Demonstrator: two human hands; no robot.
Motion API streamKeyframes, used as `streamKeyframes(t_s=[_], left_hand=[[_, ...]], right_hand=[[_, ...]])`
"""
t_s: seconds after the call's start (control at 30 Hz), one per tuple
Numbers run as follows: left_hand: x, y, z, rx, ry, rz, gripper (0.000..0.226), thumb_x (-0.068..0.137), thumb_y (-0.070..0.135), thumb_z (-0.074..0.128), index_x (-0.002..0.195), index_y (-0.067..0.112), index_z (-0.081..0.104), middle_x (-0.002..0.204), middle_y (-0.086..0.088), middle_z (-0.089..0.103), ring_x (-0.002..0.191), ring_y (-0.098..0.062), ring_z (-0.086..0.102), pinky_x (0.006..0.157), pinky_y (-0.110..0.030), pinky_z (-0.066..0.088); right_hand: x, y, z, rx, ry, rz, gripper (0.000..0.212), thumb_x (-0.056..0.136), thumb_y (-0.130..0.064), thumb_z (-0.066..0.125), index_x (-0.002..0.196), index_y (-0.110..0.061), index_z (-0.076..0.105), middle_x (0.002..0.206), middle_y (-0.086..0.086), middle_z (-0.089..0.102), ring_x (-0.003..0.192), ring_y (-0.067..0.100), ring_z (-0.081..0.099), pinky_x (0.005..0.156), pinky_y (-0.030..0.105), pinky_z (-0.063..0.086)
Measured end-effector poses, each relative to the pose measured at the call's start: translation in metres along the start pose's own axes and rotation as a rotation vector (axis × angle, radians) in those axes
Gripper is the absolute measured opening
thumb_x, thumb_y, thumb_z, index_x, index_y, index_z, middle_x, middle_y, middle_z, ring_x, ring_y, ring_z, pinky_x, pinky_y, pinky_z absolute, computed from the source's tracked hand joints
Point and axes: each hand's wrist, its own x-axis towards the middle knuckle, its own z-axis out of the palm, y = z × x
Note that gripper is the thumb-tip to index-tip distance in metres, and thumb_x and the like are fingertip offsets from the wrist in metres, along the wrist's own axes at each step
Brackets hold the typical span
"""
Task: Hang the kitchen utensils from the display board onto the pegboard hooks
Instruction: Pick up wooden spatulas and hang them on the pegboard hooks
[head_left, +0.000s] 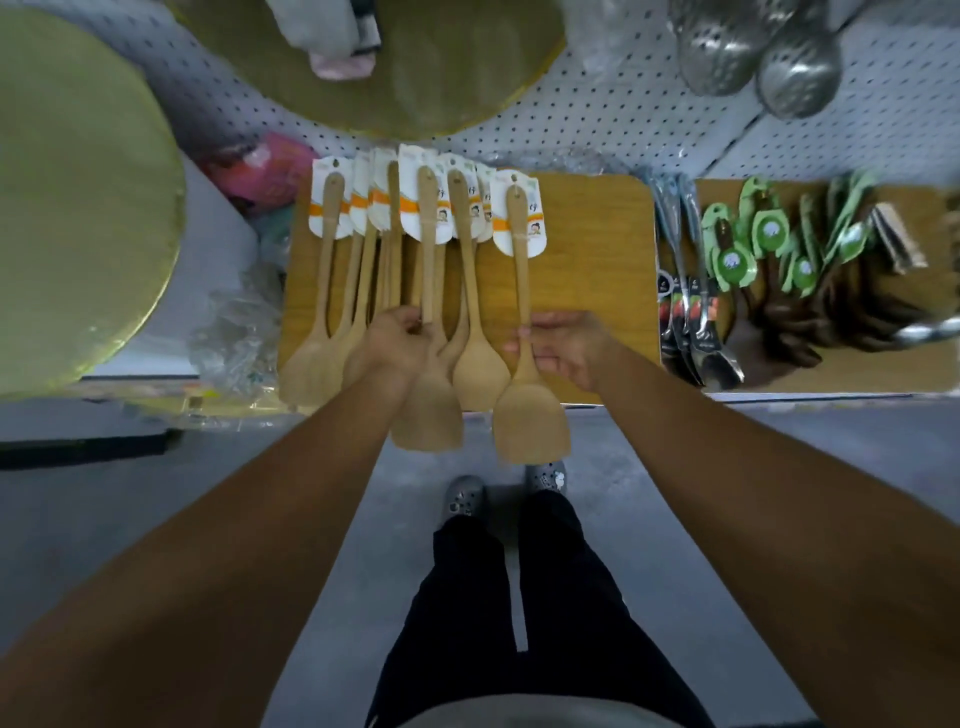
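I see both hands out over the board (597, 249), the wooden slab I use as my landmark. My left hand (395, 338) sits at the board's near edge, fingers pinched on the handle of one spatula (428, 332) from the bunch; its blade hangs past the near edge. My right hand (566, 348) is beside it, near the board's near-right part, fingers closed round the neck of a second spatula (522, 332), whose blade also overhangs the edge and whose carded handle end points to the far side. The other spatulas (332, 291) lie in a fan on the board's left half, white cards at the far end. The pegboard (597, 104) rises just behind the board. Right of the board lie green-tagged utensils (769, 244); metal skimmers (753, 52) hang above there.
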Motion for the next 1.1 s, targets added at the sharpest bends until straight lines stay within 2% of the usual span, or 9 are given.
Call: streamKeyframes(t_s=[0.1, 0.2, 0.27, 0.33, 0.43, 0.57, 0.7, 0.97, 1.1], left_hand=[[-0.031, 0.007, -0.013, -0.003, -0.01, 0.073, 0.041, 0.09, 0.033, 0.067, 0.129, 0.02, 0.063, 0.122, 0.003, 0.068, 0.113, -0.017, 0.062, 0.098, -0.022, 0.045], [-0.071, 0.026, -0.014, -0.062, -0.09, 0.135, 0.034, 0.091, 0.023, 0.067, 0.125, 0.017, 0.065, 0.109, 0.007, 0.066, 0.098, -0.01, 0.059, 0.078, -0.005, 0.041], [-0.09, 0.035, -0.006, -0.162, -0.175, 0.198, 0.03, 0.089, 0.015, 0.069, 0.119, 0.012, 0.069, 0.103, 0.003, 0.069, 0.092, -0.01, 0.062, 0.086, -0.018, 0.05], [-0.104, 0.044, 0.004, -0.242, -0.261, 0.22, 0.03, 0.086, 0.011, 0.072, 0.115, 0.019, 0.071, 0.097, 0.001, 0.073, 0.092, -0.015, 0.068, 0.093, -0.033, 0.054], [-0.125, 0.059, 0.028, -0.266, -0.366, 0.271, 0.039, 0.087, 0.005, 0.071, 0.119, 0.025, 0.065, 0.093, 0.012, 0.07, 0.083, 0.003, 0.066, 0.088, -0.022, 0.055], [-0.159, 0.082, 0.07, -0.261, -0.536, 0.325, 0.041, 0.088, -0.002, 0.066, 0.127, 0.01, 0.063, 0.1, 0.012, 0.071, 0.085, 0.005, 0.064, 0.091, -0.023, 0.052], [-0.199, 0.117, 0.12, -0.265, -0.668, 0.358, 0.038, 0.087, -0.007, 0.065, 0.118, 0.015, 0.066, 0.094, 0.014, 0.072, 0.081, 0.005, 0.068, 0.078, -0.016, 0.054], [-0.29, 0.178, 0.243, -0.251, -0.773, 0.388, 0.035, 0.088, -0.004, 0.065, 0.119, 0.014, 0.065, 0.083, 0.015, 0.074, 0.074, 0.002, 0.069, 0.063, -0.015, 0.054], [-0.348, 0.197, 0.316, -0.222, -0.878, 0.393, 0.031, 0.09, -0.005, 0.062, 0.12, 0.004, 0.064, 0.085, 0.002, 0.075, 0.072, -0.006, 0.07, 0.067, -0.022, 0.058]], right_hand=[[-0.034, 0.013, -0.009, 0.089, -0.029, -0.044, 0.042, 0.089, 0.007, 0.066, 0.128, 0.007, 0.051, 0.113, 0.022, 0.07, 0.079, 0.022, 0.076, 0.069, 0.034, 0.063], [-0.071, 0.027, -0.024, 0.127, 0.007, -0.117, 0.025, 0.088, 0.011, 0.064, 0.111, 0.001, 0.059, 0.12, 0.025, 0.066, 0.082, 0.026, 0.076, 0.072, 0.035, 0.063], [-0.091, 0.038, -0.044, 0.173, 0.065, -0.159, 0.023, 0.087, 0.014, 0.064, 0.104, -0.002, 0.061, 0.116, 0.026, 0.067, 0.088, 0.031, 0.075, 0.077, 0.036, 0.063], [-0.113, 0.045, -0.067, 0.202, 0.114, -0.201, 0.027, 0.086, 0.014, 0.064, 0.11, 0.003, 0.06, 0.113, 0.026, 0.069, 0.09, 0.033, 0.074, 0.078, 0.036, 0.062], [-0.146, 0.049, -0.105, 0.224, 0.19, -0.318, 0.029, 0.086, 0.015, 0.063, 0.114, 0.007, 0.06, 0.107, 0.025, 0.07, 0.082, 0.029, 0.075, 0.07, 0.03, 0.06], [-0.189, 0.053, -0.161, 0.3, 0.325, -0.436, 0.025, 0.088, 0.014, 0.06, 0.112, 0.006, 0.061, 0.096, 0.019, 0.071, 0.078, 0.026, 0.074, 0.07, 0.033, 0.061], [-0.226, 0.074, -0.221, 0.378, 0.45, -0.448, 0.019, 0.09, 0.008, 0.063, 0.104, -0.004, 0.065, 0.1, 0.017, 0.074, 0.087, 0.032, 0.073, 0.086, 0.046, 0.058], [-0.287, 0.154, -0.347, 0.58, 0.64, -0.427, 0.018, 0.093, 0.008, 0.058, 0.108, 0.0, 0.064, 0.106, 0.023, 0.072, 0.085, 0.033, 0.072, 0.084, 0.041, 0.06], [-0.318, 0.196, -0.417, 0.636, 0.701, -0.419, 0.018, 0.093, 0.007, 0.059, 0.111, 0.001, 0.062, 0.099, 0.017, 0.073, 0.081, 0.03, 0.073, 0.087, 0.045, 0.06]])
